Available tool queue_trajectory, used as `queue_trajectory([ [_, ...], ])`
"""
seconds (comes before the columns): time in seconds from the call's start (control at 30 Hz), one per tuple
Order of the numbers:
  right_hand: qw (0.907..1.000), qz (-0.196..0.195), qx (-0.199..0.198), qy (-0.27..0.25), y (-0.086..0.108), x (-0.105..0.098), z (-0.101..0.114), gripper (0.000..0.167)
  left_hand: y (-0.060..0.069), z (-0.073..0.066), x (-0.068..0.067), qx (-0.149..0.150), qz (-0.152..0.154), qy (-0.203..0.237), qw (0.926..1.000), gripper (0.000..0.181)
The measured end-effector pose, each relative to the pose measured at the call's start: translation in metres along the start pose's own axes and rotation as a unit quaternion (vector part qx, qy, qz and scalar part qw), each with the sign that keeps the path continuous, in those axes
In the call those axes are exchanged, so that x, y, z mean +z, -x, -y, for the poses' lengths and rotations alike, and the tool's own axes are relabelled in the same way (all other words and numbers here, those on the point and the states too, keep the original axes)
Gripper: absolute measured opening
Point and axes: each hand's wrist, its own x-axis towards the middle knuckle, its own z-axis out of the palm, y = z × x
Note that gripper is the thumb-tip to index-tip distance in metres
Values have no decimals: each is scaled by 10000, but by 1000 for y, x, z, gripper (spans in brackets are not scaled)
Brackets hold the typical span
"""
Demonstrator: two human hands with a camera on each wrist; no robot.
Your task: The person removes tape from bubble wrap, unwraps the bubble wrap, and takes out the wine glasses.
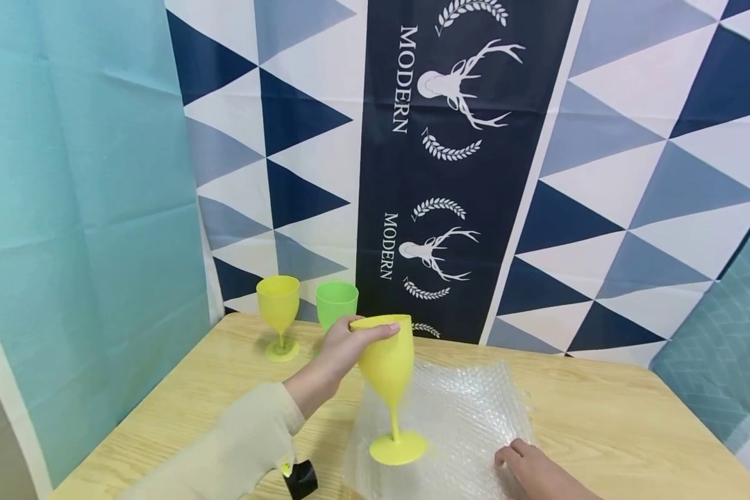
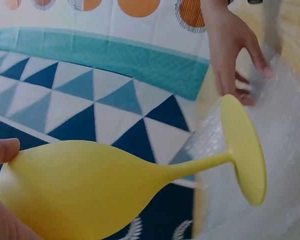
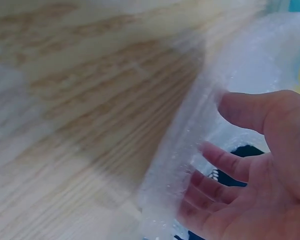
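A yellow plastic goblet (image 1: 387, 364) stands upright in my left hand (image 1: 334, 357), which grips its bowl near the rim, thumb on the near side. Its foot is in front of a sheet of bubble wrap (image 1: 465, 410) spread on the table. In the left wrist view the goblet's stem and round foot (image 2: 245, 150) point toward the wrap. My right hand (image 1: 531, 469) is at the wrap's right edge. In the right wrist view, its fingertips (image 3: 207, 150) touch the wrap's edge, with the thumb apart from the fingers.
A second yellow goblet (image 1: 279, 305) and a green goblet (image 1: 337, 300) stand at the back left of the wooden table (image 1: 606, 423). My left hand partly hides the green one. A small black object (image 1: 301, 479) shows by my left cuff. Patterned cloth (image 1: 312, 139) hangs behind.
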Motion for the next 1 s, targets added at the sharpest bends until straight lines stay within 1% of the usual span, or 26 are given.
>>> queue_trajectory([
  [0.07,9998,-20,-188,-17,1,-1,-2,53,4,-3,-8,235,-66,-52,9997,62],
  [0.13,9994,-57,-339,-26,1,-1,-4,50,8,-5,-17,491,-100,-73,9987,61],
  [0.17,9992,-54,-380,-64,1,-1,-5,50,10,-7,-22,631,-167,-124,9978,61],
  [0.23,9990,-18,-394,-194,0,-2,-7,50,13,-8,-30,895,-375,-305,9948,64],
  [0.3,9985,26,-413,-361,-1,-3,-9,48,17,-9,-38,1144,-602,-530,9902,69],
  [0.4,9964,16,-650,-548,-3,-5,-14,41,19,-6,-50,1474,-969,-938,9798,75],
  [0.47,9946,3,-843,-605,-5,-6,-18,37,16,-1,-59,1701,-1197,-1137,9715,78],
  [0.53,9933,-6,-976,-614,-6,-7,-20,35,10,6,-67,1904,-1426,-1347,9619,80],
  [0.63,9930,18,-988,-639,-6,-7,-22,36,-4,22,-79,2114,-1664,-1554,9505,83],
  [0.7,9931,2,-974,-649,-5,-7,-22,36,-14,33,-85,2149,-1758,-1645,9465,85],
  [0.77,9931,-18,-954,-687,-4,-7,-22,36,-24,45,-91,2085,-1827,-1685,9459,85],
  [0.87,9922,-76,-992,-756,-3,-6,-21,35,-36,63,-97,1894,-1879,-1748,9478,86],
  [0.93,9915,-111,-1020,-796,-2,-5,-21,35,-43,72,-98,1732,-1862,-1745,9513,86],
  [1.0,9908,-166,-1091,-778,-1,-3,-22,35,-48,79,-98,1597,-1813,-1726,9549,86],
])
